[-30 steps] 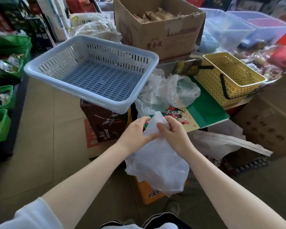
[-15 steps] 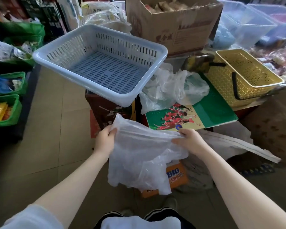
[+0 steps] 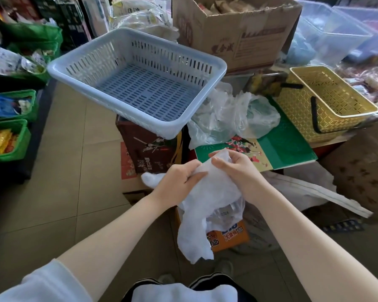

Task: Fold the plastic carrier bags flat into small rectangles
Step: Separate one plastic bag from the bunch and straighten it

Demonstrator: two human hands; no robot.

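A thin white plastic carrier bag (image 3: pixel 207 205) hangs bunched in mid-air in front of me. My left hand (image 3: pixel 179 182) grips its upper left part, and one corner sticks out to the left of the fingers. My right hand (image 3: pixel 234 168) pinches the top of the same bag close beside the left hand. The bag's lower part droops loose below both wrists. A heap of crumpled clear carrier bags (image 3: pixel 229 114) lies on a green printed board (image 3: pixel 286 147) just beyond my hands.
A pale blue slotted basket (image 3: pixel 216 68) sits on a brown carton (image 3: pixel 148 153) ahead left. A yellow woven basket (image 3: pixel 327 105) stands at right, a big cardboard box (image 3: pixel 234 33) behind. Green crates (image 3: pixel 24 140) line the left; an orange box (image 3: pixel 229 236) lies on the floor.
My hands, spread wide half a second ago with the bag stretched between them, have come together, gathering the bag into a narrower hanging bunch.
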